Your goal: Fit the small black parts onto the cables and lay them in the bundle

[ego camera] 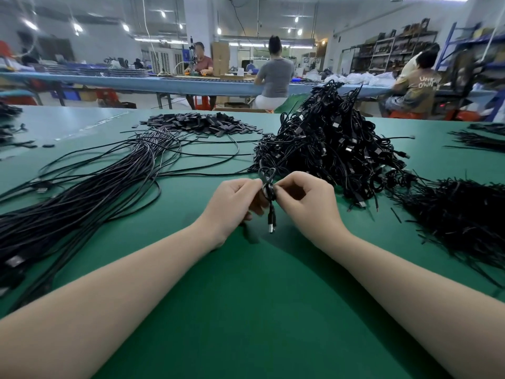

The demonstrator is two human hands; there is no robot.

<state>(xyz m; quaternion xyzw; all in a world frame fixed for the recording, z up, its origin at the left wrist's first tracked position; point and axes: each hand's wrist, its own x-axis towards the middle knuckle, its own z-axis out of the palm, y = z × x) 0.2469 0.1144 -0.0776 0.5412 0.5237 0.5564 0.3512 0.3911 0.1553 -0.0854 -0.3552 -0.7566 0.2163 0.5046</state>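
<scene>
Both hands meet over the middle of the green surface (246,310), each with its grip closed on the same coiled black cable (267,187). The left hand (235,203) pinches the coil from its side with curled fingers, and the right hand (306,201) pinches it from the other side between thumb and forefinger. The cable's loops stand up above the fingers, and its plug (271,222) hangs down below them, just above the surface — whether a small black part sits on this cable cannot be told.

Behind the hands, to the right, rises a tall heap of coiled cables (333,143), its near edge just beside the right hand. To the left lies a long bundle of straight cables (90,187), fanned out across the surface and well apart from the hands. At the far side, between bundle and heap, is a flat pile of small black parts (199,123). On the right edge lies a bristly mass of thin black ties (459,212).

Beyond the surface, other people (276,75) sit at a long blue bench.
</scene>
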